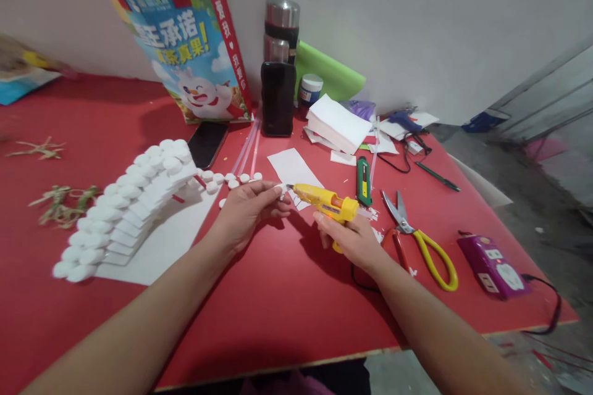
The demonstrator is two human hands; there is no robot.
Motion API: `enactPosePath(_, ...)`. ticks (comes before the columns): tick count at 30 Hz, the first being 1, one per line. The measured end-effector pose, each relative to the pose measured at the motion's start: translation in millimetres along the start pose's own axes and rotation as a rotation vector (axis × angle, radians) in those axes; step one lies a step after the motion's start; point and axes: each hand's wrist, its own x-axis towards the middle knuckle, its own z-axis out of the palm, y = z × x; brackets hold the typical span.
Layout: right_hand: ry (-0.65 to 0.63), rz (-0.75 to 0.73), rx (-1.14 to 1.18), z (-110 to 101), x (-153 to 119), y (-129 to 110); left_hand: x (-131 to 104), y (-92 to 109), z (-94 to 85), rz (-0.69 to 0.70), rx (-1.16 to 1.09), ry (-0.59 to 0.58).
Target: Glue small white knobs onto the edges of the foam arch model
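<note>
My right hand is wrapped round the handle of a yellow glue gun, whose nozzle points left. Right at the nozzle, my left hand pinches a small white piece between thumb and fingers. Small white round discs lie in a loose row just behind my left hand. To the left, a curved stepped model of white pieces, edged with white discs, stands on a white sheet. A white paper piece lies behind the glue gun.
Scissors, a green cutter and a purple power box lie on the right. Behind are a paper stack, an upright black phone, a metal flask and a printed bag. Dried knots lie left.
</note>
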Motion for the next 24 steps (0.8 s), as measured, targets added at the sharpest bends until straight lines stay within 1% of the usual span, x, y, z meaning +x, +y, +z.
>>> enactPosePath(4,0.028,-0.006,0.015,-0.8,0.1,-1.5,-1.4,-0.1,1.2,-0.020,-0.022,0.010)
enactPosePath(12,-0.017,0.018,0.001,1.6,-1.6,-4.3,-0.2,0.6,-0.5,0.004,-0.039,0.002)
enactPosePath(17,0.026,0.009,-0.011,0.9,-1.3,-2.3,0.0,1.1,-2.7,-0.012,-0.083,-0.001)
enactPosePath(22,-0.026,-0.001,-0.004,1.1,-1.5,-8.4,1.7,1.3,-3.2,-0.008,-0.106,-0.007)
enactPosePath(24,-0.027,-0.001,0.000,0.6,-1.3,-8.9,1.5,2.3,-2.7,-0.015,-0.103,0.000)
